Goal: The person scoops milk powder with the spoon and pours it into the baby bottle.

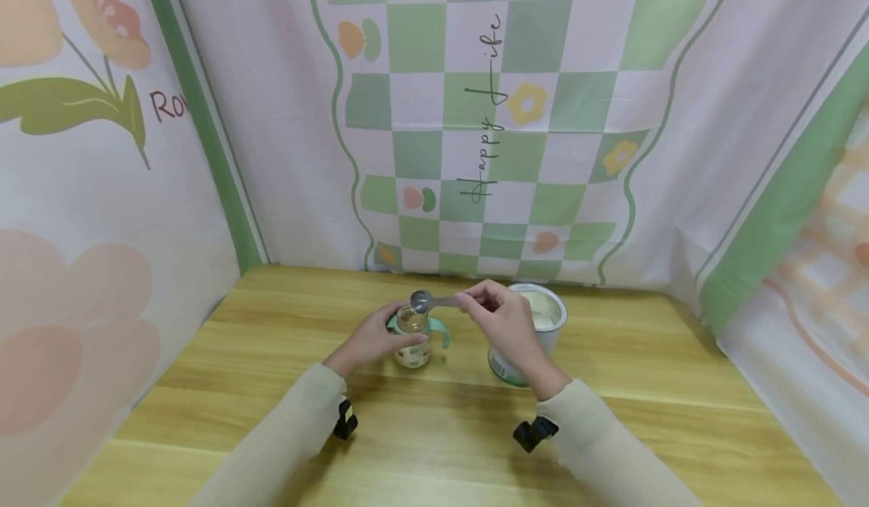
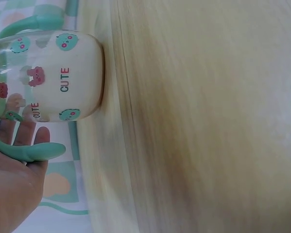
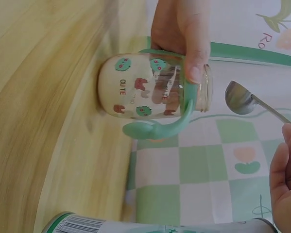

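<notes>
My left hand [image 1: 372, 339] grips a clear baby bottle [image 1: 413, 354] near its neck, thumb across the front. The bottle stands upright on the table, uncapped, with green side handles [image 3: 157, 127] and cartoon prints; its lower part looks cream-coloured. Between thumb and fingers my right hand [image 1: 505, 322] pinches the handle of a metal measuring spoon [image 1: 421, 301]. The spoon's bowl [image 3: 240, 99] is tipped just above the bottle's mouth, and bare metal shows on it. In the left wrist view, the left hand's fingers [image 2: 26, 133] lie behind the bottle.
Right of the bottle stands an open can [image 1: 502, 370] of pale powder [image 1: 541, 309], partly behind my right hand and wrist. The wooden table [image 1: 434, 431] ends at a checked cloth backdrop [image 1: 468, 152], with printed cloth on both sides.
</notes>
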Demonstrator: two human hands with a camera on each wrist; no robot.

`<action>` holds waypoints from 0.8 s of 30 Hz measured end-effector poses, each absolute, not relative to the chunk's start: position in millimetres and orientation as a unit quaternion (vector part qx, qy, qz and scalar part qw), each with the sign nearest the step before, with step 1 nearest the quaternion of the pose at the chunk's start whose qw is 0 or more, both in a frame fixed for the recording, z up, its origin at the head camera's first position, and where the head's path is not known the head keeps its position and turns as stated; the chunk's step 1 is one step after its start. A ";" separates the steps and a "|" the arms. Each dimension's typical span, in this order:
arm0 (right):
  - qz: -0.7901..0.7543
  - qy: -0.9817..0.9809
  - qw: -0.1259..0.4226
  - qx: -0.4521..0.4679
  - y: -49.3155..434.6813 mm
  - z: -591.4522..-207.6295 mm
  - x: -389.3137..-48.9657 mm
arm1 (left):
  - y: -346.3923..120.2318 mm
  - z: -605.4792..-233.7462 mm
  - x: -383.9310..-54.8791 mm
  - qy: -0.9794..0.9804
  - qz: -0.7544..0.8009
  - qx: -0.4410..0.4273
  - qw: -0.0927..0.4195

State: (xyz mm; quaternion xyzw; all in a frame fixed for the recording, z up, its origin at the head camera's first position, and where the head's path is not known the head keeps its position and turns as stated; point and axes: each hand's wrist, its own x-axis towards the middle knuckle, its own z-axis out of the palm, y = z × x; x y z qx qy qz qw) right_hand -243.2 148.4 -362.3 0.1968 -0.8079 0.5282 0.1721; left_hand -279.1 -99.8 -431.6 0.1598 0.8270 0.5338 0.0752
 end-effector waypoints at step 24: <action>0.532 -0.816 0.175 0.144 179.1 -314.0 -211.6 | -99.9 -424.8 -278.1 0.840 0.513 0.165 0.072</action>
